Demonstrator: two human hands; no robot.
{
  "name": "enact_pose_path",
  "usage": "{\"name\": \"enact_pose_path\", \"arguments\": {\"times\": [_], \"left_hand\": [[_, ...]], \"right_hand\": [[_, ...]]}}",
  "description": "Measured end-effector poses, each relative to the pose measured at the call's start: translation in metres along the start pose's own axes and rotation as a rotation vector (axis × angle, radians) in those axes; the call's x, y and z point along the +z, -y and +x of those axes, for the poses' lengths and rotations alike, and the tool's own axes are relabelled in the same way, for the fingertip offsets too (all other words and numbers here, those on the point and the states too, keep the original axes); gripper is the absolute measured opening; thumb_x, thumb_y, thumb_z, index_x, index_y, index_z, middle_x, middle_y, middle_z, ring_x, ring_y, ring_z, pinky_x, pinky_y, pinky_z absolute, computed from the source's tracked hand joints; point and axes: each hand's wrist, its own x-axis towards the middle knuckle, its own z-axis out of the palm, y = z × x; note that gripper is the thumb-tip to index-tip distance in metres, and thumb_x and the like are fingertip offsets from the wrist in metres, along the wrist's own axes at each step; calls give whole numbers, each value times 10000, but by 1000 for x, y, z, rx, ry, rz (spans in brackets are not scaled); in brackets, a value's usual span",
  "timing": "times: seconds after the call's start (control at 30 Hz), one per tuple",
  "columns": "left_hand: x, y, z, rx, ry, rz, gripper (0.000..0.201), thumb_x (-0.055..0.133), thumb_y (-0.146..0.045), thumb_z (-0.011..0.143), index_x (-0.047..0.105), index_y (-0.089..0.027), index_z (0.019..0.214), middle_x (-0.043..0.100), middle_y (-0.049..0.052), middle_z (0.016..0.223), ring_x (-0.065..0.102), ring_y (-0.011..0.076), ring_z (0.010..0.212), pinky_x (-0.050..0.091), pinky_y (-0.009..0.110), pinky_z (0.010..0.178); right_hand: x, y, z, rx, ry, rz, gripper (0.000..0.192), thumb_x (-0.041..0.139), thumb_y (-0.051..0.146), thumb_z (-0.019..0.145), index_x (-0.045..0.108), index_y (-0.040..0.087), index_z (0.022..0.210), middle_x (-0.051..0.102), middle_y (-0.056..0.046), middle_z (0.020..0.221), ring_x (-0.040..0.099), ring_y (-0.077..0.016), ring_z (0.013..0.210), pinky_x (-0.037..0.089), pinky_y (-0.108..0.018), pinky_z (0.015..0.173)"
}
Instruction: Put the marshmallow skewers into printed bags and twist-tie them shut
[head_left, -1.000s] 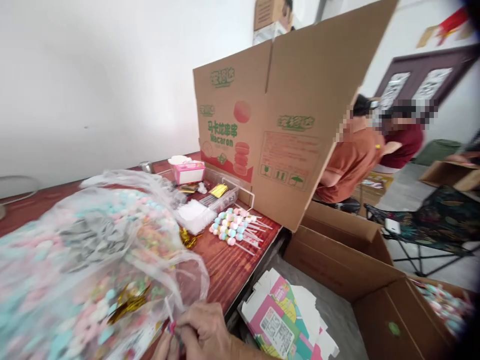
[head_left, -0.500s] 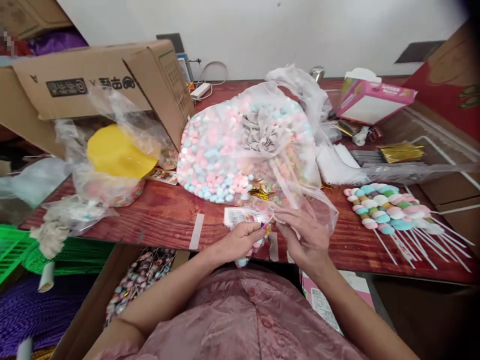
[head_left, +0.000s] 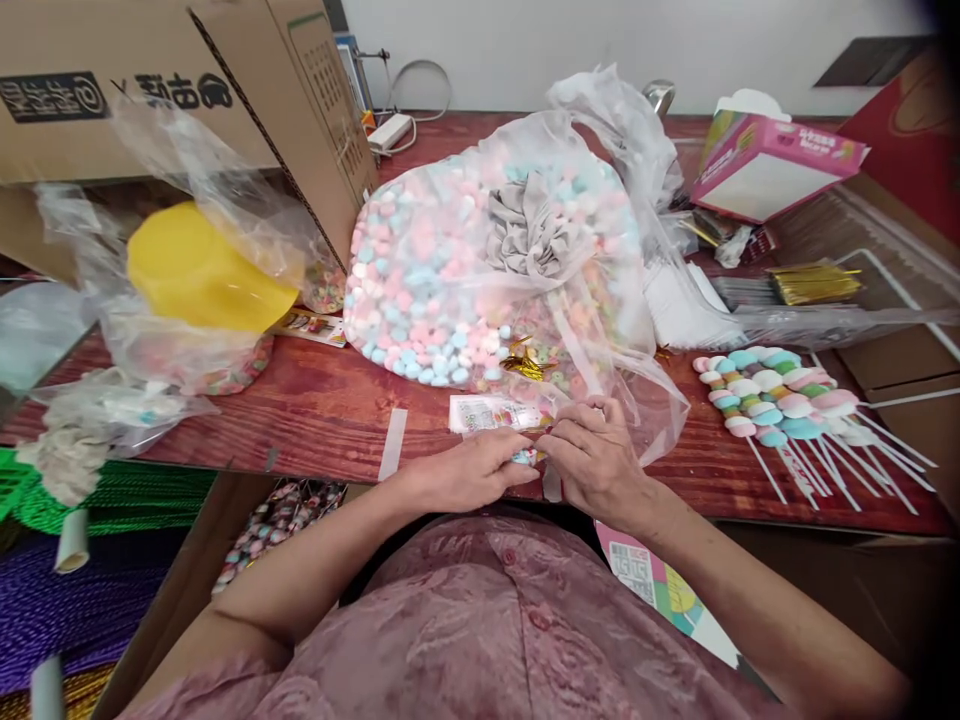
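Far off to the left of my left hand (head_left: 469, 472) a yellow bowl (head_left: 202, 270) sits wrapped in a clear bag, under the flap of a cardboard box (head_left: 187, 90), and below the tabletop (head_left: 322, 420) edge on that side lie green and purple rolls (head_left: 112, 560). My left hand rests at the near edge of the tabletop with its fingers drawn together, pinching a small pastel candy piece (head_left: 525, 457) at its tips. My right hand (head_left: 600, 465) meets it there, fingertips closed on the same piece, so the two hands touch over it. Just beyond my fingers lies a small printed label (head_left: 487, 413), flat on the wood. Further beyond both hands bulges the big clear bag of pink, blue and white candies (head_left: 450, 270), its loose mouth draping down over my right hand. To the right of my right hand, a little apart, a row of finished candy skewers (head_left: 772, 405) lies with the sticks pointing away to the right. Beyond those stand a stack of clear sleeves (head_left: 682, 315), gold twist ties (head_left: 814, 283) and a pink box (head_left: 772, 165).
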Motion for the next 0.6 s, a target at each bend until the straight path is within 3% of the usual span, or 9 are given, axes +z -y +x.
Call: {"name": "enact_pose_path", "arguments": {"times": [0.07, 0.13, 0.23, 0.3, 0.4, 0.5, 0.6], "left_hand": [[12, 2, -5, -6, -115, 317, 220, 389, -236, 970, 538, -151, 1108, 584, 120, 1140, 536, 238, 1083, 432, 424, 975], [24, 4, -8, -68, -143, 555, 274, 315, -170, 966, 546, -120, 1104, 580, 152, 1133, 534, 274, 1098, 410, 482, 995], [29, 7, -9, -119, -95, 652, 302, 277, -149, 953, 572, -110, 1008, 600, 151, 1031, 559, 271, 1016, 437, 464, 943], [22, 9, -7, -140, -94, 510, 285, 294, -204, 965, 567, -131, 924, 609, 118, 951, 569, 236, 924, 464, 408, 878], [7, 12, -4, -211, -88, 33, 305, 343, -327, 957, 492, -172, 741, 545, 22, 724, 528, 150, 682, 461, 288, 679], [-2, 14, -2, -293, 28, -509, 286, 445, -390, 881, 452, -181, 685, 449, -36, 597, 430, 87, 495, 346, 215, 481], [-3, 12, -1, -316, 169, -829, 270, 569, -413, 783, 490, -168, 701, 484, -33, 599, 442, 74, 466, 323, 204, 447]], "right_hand": [[6, 1, 2, 77, 91, -23, 207, 465, 59, 846, 637, 172, 820, 658, -52, 750, 534, -209, 840, 289, -410, 798], [12, 1, 3, 138, 228, -5, 175, 499, 67, 820, 627, 169, 758, 651, -48, 728, 519, -197, 795, 282, -388, 761], [15, -1, 3, 166, 384, 51, 171, 516, 75, 823, 627, 172, 736, 655, -41, 732, 521, -183, 780, 289, -362, 732], [12, -1, 2, 142, 337, 25, 169, 508, 93, 852, 647, 169, 794, 669, -51, 779, 541, -193, 822, 303, -363, 746], [0, 1, -2, 56, 132, -93, 216, 493, 138, 900, 667, 181, 1021, 700, -95, 1020, 559, -256, 1027, 322, -420, 844], [-9, 4, -6, -48, 20, -131, 344, 509, 174, 925, 601, 264, 1243, 651, -73, 1259, 497, -285, 1229, 293, -489, 968], [-10, 4, -8, -149, -35, -95, 339, 499, 176, 947, 591, 287, 1254, 691, -22, 1199, 523, -242, 1210, 276, -492, 1014]]}}
